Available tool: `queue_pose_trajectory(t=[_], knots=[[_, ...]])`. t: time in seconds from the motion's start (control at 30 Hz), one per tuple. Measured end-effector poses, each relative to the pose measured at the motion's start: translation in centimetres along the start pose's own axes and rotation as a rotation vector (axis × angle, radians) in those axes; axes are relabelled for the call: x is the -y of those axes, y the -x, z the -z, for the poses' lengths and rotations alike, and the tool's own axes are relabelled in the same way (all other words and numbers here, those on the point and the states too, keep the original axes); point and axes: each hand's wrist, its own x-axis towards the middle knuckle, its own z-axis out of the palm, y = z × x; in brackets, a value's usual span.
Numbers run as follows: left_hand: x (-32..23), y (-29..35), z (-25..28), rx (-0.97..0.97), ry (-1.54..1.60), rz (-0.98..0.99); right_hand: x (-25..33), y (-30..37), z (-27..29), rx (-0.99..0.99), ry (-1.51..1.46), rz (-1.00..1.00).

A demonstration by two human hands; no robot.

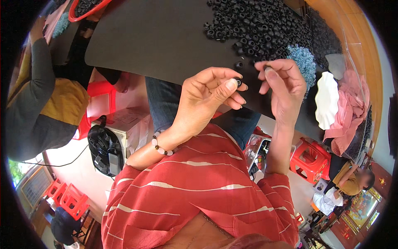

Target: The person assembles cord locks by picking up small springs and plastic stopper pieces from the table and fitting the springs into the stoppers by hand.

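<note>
My left hand (207, 90) is closed in a pinch above the table's near edge. Between its thumb and index finger sits a small black ring-shaped part (239, 81), its opening showing. To the right, my right hand (286, 85) is raised with thumb and index finger pressed together. A dark speck shows at those fingertips, too small and blurred to name. Beyond both hands spreads a heap of small hollow black parts (259, 27). One loose black part (239, 64) lies apart from the heap, between my hands. Beside my right hand is a pile of small clear-bluish pieces (302, 62).
A dark mat (145, 39) covers the table. At right lie a white wavy-edged dish (326, 101) and a pink cloth (352, 108). A red basket (74, 15) of black parts stands far left, near another person's sleeve (39, 79). Red stools (311, 159) stand below.
</note>
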Motion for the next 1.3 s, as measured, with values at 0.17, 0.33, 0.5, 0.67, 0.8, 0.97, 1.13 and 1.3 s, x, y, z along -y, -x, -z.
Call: queue_pose_trajectory(t=[0.17, 0.33, 0.5, 0.67, 0.8, 0.97, 1.13, 1.3], knots=[[0.1, 0.1, -0.4, 0.022, -0.014, -0.019, -0.5, 1.3, 0.2, 0.072, -0.298, -0.09], [0.1, 0.2, -0.6, 0.03, -0.073, -0.031, 0.0, 2.3, -0.1, 0.088, -0.289, -0.214], [0.8, 0.2, -0.8, 0.023, -0.074, -0.068, -0.1, 2.6, 0.3, 0.111, -0.344, -0.261], [0.9, 0.1, -0.8, 0.045, -0.085, -0.103, 0.0, 2.9, 0.5, 0.132, -0.338, -0.321], [0.9, 0.3, -0.9, 0.044, -0.051, -0.074, 0.3, 3.0, 0.2, 0.132, -0.313, -0.321], [1.0, 0.5, -0.6, 0.064, -0.009, -0.023, 0.1, 3.1, 0.2, 0.159, -0.25, -0.297], [1.5, 0.4, -0.6, 0.067, -0.166, -0.252, -0.1, 3.2, 0.3, 0.185, -0.273, -0.308], [1.3, 0.4, 0.1, 0.106, -0.388, -0.37, 0.1, 3.5, -0.2, 0.178, -0.353, -0.363]])
